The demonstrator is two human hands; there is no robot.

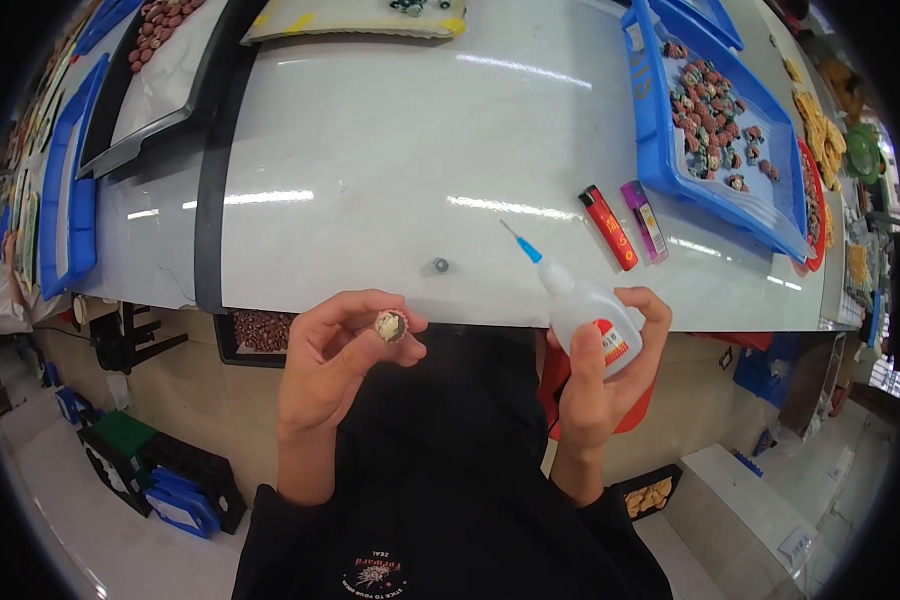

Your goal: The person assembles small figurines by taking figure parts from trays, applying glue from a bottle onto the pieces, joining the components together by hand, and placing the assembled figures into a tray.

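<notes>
My left hand pinches a small round figure piece between thumb and fingers; a cream and grey side shows, with a reddish rim. In my right hand is a white squeeze glue bottle with a blue needle tip, tilted up and to the left. The needle points over the table, apart from the figure piece. A small grey round part lies on the white table beyond my left hand. Right of the needle lie a red lighter and a purple lighter.
A blue tray with several small red and green figures stands at the far right, a red basin beside it. At the far left is a black tray holding reddish pieces. A padded board lies at the back. Below the table's edge sits a bin of brown pieces.
</notes>
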